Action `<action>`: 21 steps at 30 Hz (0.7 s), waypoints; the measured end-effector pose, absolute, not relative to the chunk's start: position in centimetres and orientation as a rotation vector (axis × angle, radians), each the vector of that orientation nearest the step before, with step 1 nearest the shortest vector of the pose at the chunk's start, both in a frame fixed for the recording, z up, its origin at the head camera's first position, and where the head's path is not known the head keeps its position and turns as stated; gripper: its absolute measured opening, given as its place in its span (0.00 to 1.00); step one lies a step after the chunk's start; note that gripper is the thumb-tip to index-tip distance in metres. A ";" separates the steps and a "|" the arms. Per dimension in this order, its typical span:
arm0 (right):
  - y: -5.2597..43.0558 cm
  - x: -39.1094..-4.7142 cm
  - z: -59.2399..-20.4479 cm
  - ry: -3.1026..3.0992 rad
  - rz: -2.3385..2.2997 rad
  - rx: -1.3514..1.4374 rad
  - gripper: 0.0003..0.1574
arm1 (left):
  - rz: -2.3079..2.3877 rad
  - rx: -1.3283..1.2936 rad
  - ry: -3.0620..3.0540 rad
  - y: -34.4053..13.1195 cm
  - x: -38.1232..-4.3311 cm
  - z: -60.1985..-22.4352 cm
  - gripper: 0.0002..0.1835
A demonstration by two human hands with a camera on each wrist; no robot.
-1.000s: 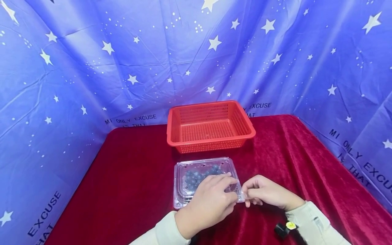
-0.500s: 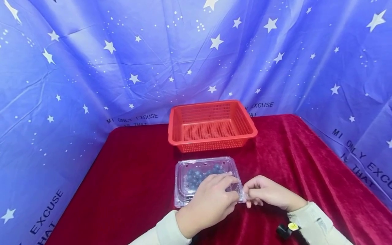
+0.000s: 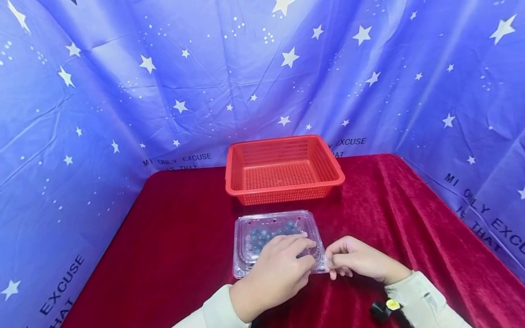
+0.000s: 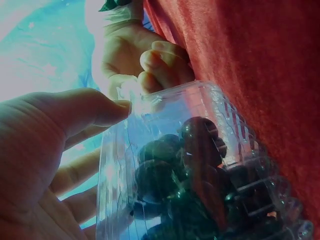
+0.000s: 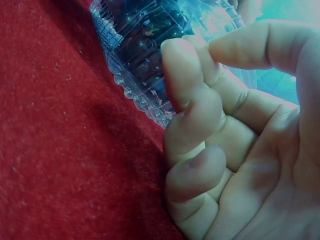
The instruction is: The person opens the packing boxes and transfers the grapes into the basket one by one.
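Note:
A clear plastic clamshell box (image 3: pixel 242 255) lies on the red cloth, its lid down. Dark round fruits (image 3: pixel 259 238), grape-like, show through the plastic. My left hand (image 3: pixel 276 273) holds the near side of the box, fingers spread over the lid and thumb (image 4: pixel 95 107) at the rim. At the near right corner, my right hand (image 3: pixel 362 259) pinches the box's edge between thumb and index finger, its other fingers (image 5: pixel 195 172) curled below. In the left wrist view, the right hand (image 4: pixel 135 60) appears just beyond that corner. The left hand covers part of the fruit.
Behind the box stands a red slotted plastic basket (image 3: pixel 283 196) with nothing in it. Dark red velvet cloth (image 3: pixel 176 237) covers the table. A blue starry curtain (image 3: pixel 205 68) encloses the back and both sides. A small black device (image 3: pixel 380 310) sits by the right sleeve.
My left hand has shifted slightly left and toward me over the lid. The right hand keeps its pinch at the corner, and the box stays in place.

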State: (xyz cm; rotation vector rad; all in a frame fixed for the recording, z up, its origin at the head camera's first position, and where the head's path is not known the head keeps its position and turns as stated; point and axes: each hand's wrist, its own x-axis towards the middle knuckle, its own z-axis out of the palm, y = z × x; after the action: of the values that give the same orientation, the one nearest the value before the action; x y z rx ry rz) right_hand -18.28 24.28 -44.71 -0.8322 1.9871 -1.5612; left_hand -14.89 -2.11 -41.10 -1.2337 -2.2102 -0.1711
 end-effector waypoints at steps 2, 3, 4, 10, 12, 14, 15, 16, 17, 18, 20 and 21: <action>24.3 -18.3 -44.7 1.995 -1.555 -0.828 0.12 | -0.165 -1.234 -2.196 -2.3 -14.9 -41.1 0.06; 24.4 -18.3 -44.8 1.998 -1.552 -0.826 0.12 | -0.166 -1.233 -2.194 -2.4 -14.8 -41.1 0.06; 24.4 -18.3 -44.8 1.999 -1.550 -0.827 0.12 | -0.174 -1.233 -2.197 -2.5 -14.8 -41.0 0.06; 24.4 -18.3 -44.7 2.000 -1.541 -0.836 0.12 | -0.227 -1.228 -2.226 -3.2 -14.5 -40.7 0.04; 24.4 -18.3 -44.7 2.000 -1.537 -0.834 0.12 | -0.226 -1.226 -2.224 -3.5 -14.5 -40.6 0.04; 24.4 -18.3 -44.7 1.999 -1.536 -0.832 0.12 | -0.221 -1.222 -2.216 -3.8 -14.5 -40.6 0.05; 24.4 -18.3 -44.7 1.999 -1.537 -0.832 0.12 | -0.223 -1.221 -2.222 -4.0 -14.4 -40.6 0.05; 24.4 -18.3 -44.8 1.998 -1.538 -0.832 0.13 | -0.224 -1.218 -2.228 -4.1 -14.4 -40.7 0.05; 24.4 -18.3 -44.8 1.996 -1.540 -0.832 0.12 | -0.231 -1.216 -2.237 -4.3 -14.4 -40.7 0.05; 24.4 -18.3 -44.8 1.994 -1.542 -0.833 0.12 | -0.236 -1.213 -2.247 -4.4 -14.3 -40.7 0.05; 24.4 -18.3 -44.9 1.992 -1.544 -0.833 0.12 | -0.255 -1.207 -2.274 -4.7 -14.2 -40.8 0.04; 24.4 -18.3 -44.9 1.991 -1.544 -0.834 0.12 | -0.270 -1.202 -2.289 -4.8 -14.1 -40.8 0.04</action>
State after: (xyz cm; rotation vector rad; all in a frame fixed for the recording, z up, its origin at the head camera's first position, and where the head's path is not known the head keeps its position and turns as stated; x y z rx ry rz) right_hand -18.33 24.43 -44.89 -0.8336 1.9906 -1.5440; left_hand -14.12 -4.84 -40.82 -1.2023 -2.2892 -0.2699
